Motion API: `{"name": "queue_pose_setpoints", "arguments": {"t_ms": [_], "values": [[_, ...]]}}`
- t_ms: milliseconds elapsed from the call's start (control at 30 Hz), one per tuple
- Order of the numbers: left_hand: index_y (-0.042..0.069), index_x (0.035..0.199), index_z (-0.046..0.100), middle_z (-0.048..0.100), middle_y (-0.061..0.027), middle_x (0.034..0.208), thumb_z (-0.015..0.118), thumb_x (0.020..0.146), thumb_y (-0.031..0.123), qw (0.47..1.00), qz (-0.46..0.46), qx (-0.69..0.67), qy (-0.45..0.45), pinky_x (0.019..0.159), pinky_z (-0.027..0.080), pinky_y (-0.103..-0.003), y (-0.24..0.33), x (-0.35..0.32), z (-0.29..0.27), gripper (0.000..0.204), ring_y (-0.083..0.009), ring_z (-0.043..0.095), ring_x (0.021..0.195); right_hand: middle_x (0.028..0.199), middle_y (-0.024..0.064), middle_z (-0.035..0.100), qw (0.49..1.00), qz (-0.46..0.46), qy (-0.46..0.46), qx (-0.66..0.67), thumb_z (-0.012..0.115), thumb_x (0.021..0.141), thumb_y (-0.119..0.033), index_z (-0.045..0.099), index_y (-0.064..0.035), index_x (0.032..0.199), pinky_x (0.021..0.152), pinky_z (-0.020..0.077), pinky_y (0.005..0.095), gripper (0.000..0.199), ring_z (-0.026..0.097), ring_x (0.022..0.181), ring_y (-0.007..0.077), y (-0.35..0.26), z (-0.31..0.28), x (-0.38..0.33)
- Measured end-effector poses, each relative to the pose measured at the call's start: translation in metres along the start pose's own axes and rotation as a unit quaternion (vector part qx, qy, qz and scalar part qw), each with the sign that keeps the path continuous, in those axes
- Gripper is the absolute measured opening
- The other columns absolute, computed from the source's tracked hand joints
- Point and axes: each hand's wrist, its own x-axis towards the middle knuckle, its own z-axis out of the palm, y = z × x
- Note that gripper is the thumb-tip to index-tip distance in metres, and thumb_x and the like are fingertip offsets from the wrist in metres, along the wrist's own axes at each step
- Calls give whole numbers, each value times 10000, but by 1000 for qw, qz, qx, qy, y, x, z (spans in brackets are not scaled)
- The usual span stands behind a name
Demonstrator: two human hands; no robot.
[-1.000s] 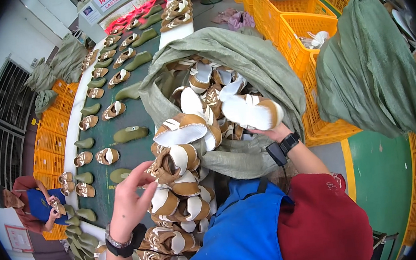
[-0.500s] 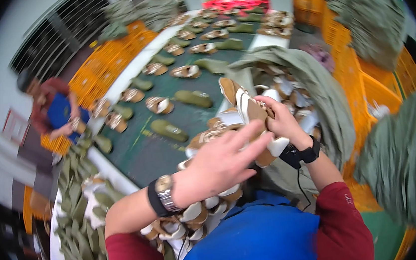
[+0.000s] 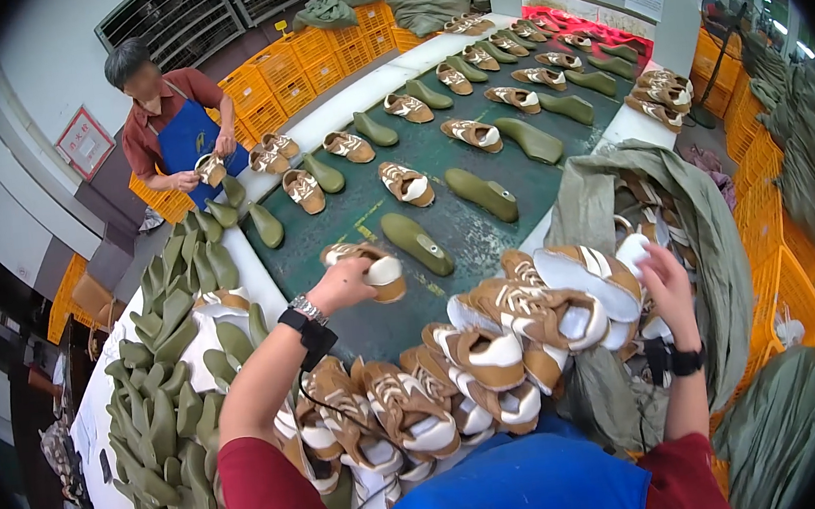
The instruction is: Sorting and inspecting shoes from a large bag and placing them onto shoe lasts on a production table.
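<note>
My left hand (image 3: 340, 287) is closed on a brown and white shoe upper (image 3: 376, 266), low over the near end of the green belt beside a green shoe last (image 3: 416, 244). My right hand (image 3: 668, 290) has its fingers bent around the white heel of another shoe upper (image 3: 634, 250), at the mouth of a grey-green sack (image 3: 710, 235). Between my hands lies a heap of brown and white shoe uppers (image 3: 492, 352), some showing pale undersides. The heap stretches along the table edge before my blue apron.
Green lasts and uppers stand in rows on the belt (image 3: 332, 237). Many loose lasts (image 3: 163, 415) pile up at the left. Beyond the belt a co-worker (image 3: 165, 131) handles an upper. Orange crates (image 3: 767, 220) line the right side; more crates (image 3: 297, 74) stand behind.
My hands have moved apart: the left went to the belt with a shoe upper, the right to the sack's mouth. The head view has shifted, showing more of the co-worker.
</note>
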Motion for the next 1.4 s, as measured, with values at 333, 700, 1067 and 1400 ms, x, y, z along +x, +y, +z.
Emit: {"name": "queue_pose_setpoints", "arguments": {"t_ms": [333, 700, 1067, 1400], "values": [[55, 1207, 429, 323, -216, 1314, 562, 621, -13, 964, -222, -38, 138, 908, 410, -377, -172, 115, 153, 605, -378, 464, 1087, 788, 120, 605, 909, 275, 121, -287, 547, 737, -24, 582, 27, 894, 687, 464, 291, 169, 587, 739, 191, 172, -75, -153], [-6, 1132, 493, 437, -178, 1201, 670, 676, 77, 974, -29, -117, 191, 999, 276, -378, -161, 156, 108, 497, -290, 385, 1168, 946, 182, 610, 909, 192, 233, -288, 514, 744, -82, 589, -32, 976, 773, 459, 382, 249, 581, 901, 335, 201, -96, -20], [14, 1166, 486, 392, -161, 1299, 581, 726, 60, 978, -143, -55, 141, 985, 277, -328, -47, 57, 1, 452, -269, 367, 1209, 990, 207, 578, 871, 190, 120, -436, 592, 664, -55, 542, 16, 1004, 838, 434, 388, 351, 554, 934, 337, 234, -185, 94], [1, 1165, 477, 389, -123, 1313, 537, 755, -1, 978, -82, -140, 132, 964, 285, -301, 92, 70, -21, 414, -216, 378, 1190, 1243, 208, 429, 820, 272, 112, -492, 646, 683, -146, 320, -73, 1299, 968, 322, 444, 701, 422, 1129, 375, 265, -163, 68]]}}
